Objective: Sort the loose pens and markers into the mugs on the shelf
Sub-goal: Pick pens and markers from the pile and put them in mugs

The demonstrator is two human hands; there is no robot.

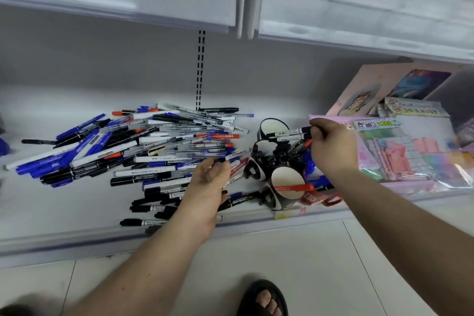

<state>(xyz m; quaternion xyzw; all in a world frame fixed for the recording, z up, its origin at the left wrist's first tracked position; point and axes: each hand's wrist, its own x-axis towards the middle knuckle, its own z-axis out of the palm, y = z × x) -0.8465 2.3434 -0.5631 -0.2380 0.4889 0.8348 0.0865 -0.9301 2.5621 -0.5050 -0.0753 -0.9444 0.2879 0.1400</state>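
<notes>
Dozens of pens: a loose pile of pens and markers [154,146], blue, black, red and white, spread over the left of the shelf [64,208].
Mugs: a cluster of mugs [277,161] just right of the pile; the front one holds a red marker [295,188].
Right hand: right hand [333,146] curls its fingers round black-capped markers [292,133] over the rear mug.
Left hand: left hand [207,182] on the pile's right edge, fingers loosely bent; whether they grip a pen, I cannot tell.
</notes>
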